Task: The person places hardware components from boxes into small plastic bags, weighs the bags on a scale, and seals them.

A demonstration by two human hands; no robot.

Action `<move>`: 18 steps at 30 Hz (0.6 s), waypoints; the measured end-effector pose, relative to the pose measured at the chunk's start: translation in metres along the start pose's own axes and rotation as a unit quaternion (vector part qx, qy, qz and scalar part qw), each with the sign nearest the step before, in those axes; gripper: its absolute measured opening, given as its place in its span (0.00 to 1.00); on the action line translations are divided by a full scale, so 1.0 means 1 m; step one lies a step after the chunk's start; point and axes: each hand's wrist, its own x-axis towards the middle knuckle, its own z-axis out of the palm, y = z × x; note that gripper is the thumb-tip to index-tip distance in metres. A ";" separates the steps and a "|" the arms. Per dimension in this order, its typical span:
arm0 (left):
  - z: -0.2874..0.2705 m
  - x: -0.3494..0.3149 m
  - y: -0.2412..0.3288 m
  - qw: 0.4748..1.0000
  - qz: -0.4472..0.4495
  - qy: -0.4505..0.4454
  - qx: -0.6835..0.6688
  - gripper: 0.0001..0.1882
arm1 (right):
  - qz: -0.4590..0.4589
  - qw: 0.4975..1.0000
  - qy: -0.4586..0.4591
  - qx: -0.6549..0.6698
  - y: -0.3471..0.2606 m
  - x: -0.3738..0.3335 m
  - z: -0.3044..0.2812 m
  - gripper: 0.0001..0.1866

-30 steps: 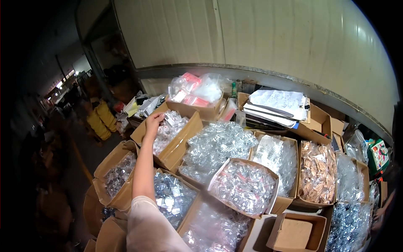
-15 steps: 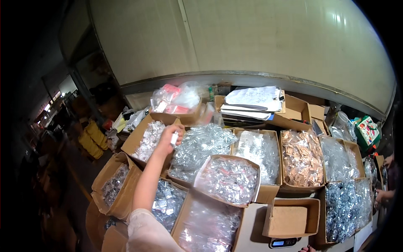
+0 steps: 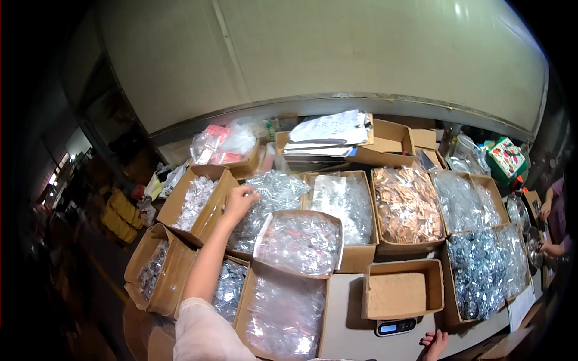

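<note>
My left hand [image 3: 239,203] reaches over a cardboard box of clear plastic bags [image 3: 274,192], its fingers bent together at the left side of the pile. Whatever it may hold is hidden by the fingers. Just left of it stands a box of small white packets [image 3: 195,201]. My right hand [image 3: 435,344] is low at the front edge, its fingers loosely curled and apart, with nothing seen in them. Beside it, an empty cardboard box [image 3: 397,295] sits on a small digital scale [image 3: 396,327] with a lit display.
Boxes of bagged parts crowd the table: copper-coloured pieces [image 3: 406,204], shiny silver pieces [image 3: 481,271], and clear bags [image 3: 286,313] in front. Papers on a clipboard [image 3: 331,129] lie at the back. Another person's hands [image 3: 548,248] show at the far right.
My left hand has moved from the white packets to the clear bags; the white packet it held no longer shows. My right hand has come further into view. The whole view has shifted.
</note>
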 end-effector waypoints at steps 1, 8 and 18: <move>0.001 -0.004 0.008 0.999 0.002 0.011 -0.040 0.11 | -0.009 1.000 -0.006 -0.010 -0.007 -0.004 0.005 0.09; 0.008 -0.034 0.092 0.874 -0.129 -0.031 -0.467 0.08 | -0.042 0.996 0.017 -0.079 -0.010 -0.010 0.010 0.06; 0.131 -0.130 0.223 0.831 -0.154 -0.382 -0.374 0.13 | -0.034 0.993 -0.028 -0.112 -0.028 -0.030 0.028 0.09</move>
